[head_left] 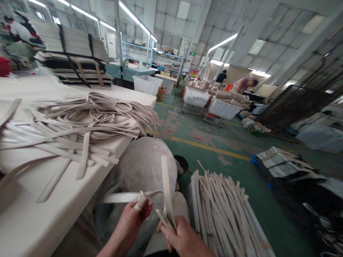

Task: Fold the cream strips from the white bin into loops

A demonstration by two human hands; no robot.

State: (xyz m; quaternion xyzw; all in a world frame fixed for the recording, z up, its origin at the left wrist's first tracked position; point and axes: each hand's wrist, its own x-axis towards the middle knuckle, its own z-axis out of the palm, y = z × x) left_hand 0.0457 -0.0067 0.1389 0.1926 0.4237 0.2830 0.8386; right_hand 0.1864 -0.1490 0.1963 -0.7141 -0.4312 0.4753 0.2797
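Several beige fabric strips [166,182] are grasped; the left hand [136,216] closes its grip around some, the right hand [180,235] pinches others; a strip pile [88,123] lies on the worktop [29,217] at left.

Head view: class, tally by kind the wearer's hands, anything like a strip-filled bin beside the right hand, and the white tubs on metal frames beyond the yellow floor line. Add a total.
Hands (left hand, right hand): 2
Strip-filled bin: 1
White tubs: 2
Total: 5
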